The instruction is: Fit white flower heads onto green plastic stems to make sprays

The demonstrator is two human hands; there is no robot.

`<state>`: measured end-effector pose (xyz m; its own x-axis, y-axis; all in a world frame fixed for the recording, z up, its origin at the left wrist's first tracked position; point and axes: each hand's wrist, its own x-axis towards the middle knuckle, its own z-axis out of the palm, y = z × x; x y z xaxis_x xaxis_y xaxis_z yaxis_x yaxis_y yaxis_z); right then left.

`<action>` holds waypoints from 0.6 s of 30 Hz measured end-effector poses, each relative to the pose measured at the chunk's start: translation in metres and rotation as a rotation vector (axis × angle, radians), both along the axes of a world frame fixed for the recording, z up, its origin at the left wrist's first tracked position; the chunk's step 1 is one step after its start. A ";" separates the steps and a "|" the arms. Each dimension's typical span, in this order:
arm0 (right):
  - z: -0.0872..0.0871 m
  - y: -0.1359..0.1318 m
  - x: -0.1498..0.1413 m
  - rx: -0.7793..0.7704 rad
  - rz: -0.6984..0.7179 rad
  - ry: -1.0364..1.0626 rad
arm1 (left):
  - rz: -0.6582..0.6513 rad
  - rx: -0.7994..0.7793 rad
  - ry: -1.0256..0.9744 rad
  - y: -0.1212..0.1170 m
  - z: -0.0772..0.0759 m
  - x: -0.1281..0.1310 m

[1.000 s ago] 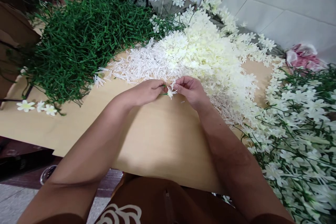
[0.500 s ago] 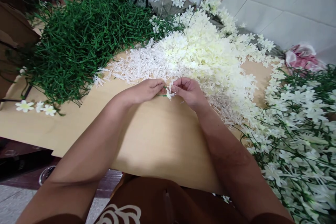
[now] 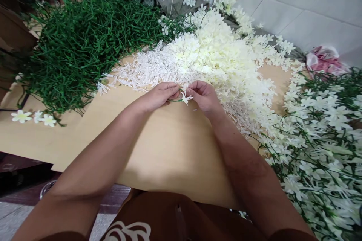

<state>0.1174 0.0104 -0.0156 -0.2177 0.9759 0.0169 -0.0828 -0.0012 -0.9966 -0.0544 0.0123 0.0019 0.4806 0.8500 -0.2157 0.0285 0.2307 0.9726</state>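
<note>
My left hand [image 3: 165,94] pinches a green plastic flower stem [image 3: 177,100], its fingers closed round it. At the stem's tip a white artificial flower [image 3: 186,98] shows, its thin petals pointing down and right. Close on the other side, my right hand [image 3: 203,96] has thumb and forefinger pressed together at a white flower piece beside the stem; the fingertips partly hide it. Both hands hover over the tan board [image 3: 169,139]. Just behind them lie a heap of thin white stamen pieces [image 3: 152,64] and a pile of cream-white flower heads [image 3: 223,52].
Green plastic stems [image 3: 93,41] are heaped at the back left. On the right lies a large bunch of assembled white flowers [image 3: 325,150]. Three loose blossoms [image 3: 21,116] rest at the left. A pink-and-white plastic bag [image 3: 325,60] sits by the tiled wall [image 3: 319,11].
The white flower on the stem has shifted slightly right and shows more clearly between my hands. My left fingers have moved a little; the view has turned slightly.
</note>
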 end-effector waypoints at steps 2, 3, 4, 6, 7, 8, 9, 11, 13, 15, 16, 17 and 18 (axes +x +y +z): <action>0.000 0.000 0.000 0.008 0.006 0.015 | 0.023 -0.023 -0.014 0.000 0.002 0.001; 0.000 0.000 0.000 0.009 0.009 0.023 | 0.033 -0.030 -0.019 -0.001 0.003 0.002; 0.000 0.000 0.001 0.008 0.010 0.030 | 0.044 -0.036 -0.022 -0.001 0.004 0.002; 0.000 0.000 0.001 0.004 0.010 0.042 | 0.061 -0.047 -0.029 -0.001 0.004 0.003; 0.000 0.000 0.001 0.001 0.008 0.045 | 0.070 -0.053 -0.033 -0.001 0.005 0.004; -0.001 0.000 0.001 -0.004 0.004 0.047 | 0.081 -0.058 -0.035 -0.001 0.005 0.004; -0.001 0.000 0.001 -0.012 0.001 0.047 | 0.093 -0.063 -0.033 -0.001 0.005 0.004; -0.002 0.000 0.001 -0.030 -0.008 0.037 | 0.108 -0.070 -0.015 0.000 0.004 0.005; -0.002 0.000 0.001 -0.041 -0.019 0.007 | 0.103 -0.060 0.016 0.000 0.004 0.005; -0.001 0.000 0.001 -0.028 -0.035 -0.040 | 0.077 -0.022 0.048 0.000 0.004 0.004; 0.000 -0.001 0.000 -0.015 -0.044 -0.068 | 0.065 0.006 0.061 0.000 0.004 0.004; 0.001 -0.001 0.000 0.000 -0.054 -0.097 | 0.055 0.035 0.073 0.000 0.004 0.004; 0.002 -0.001 -0.001 0.015 -0.061 -0.125 | 0.048 0.061 0.085 0.000 0.003 0.003</action>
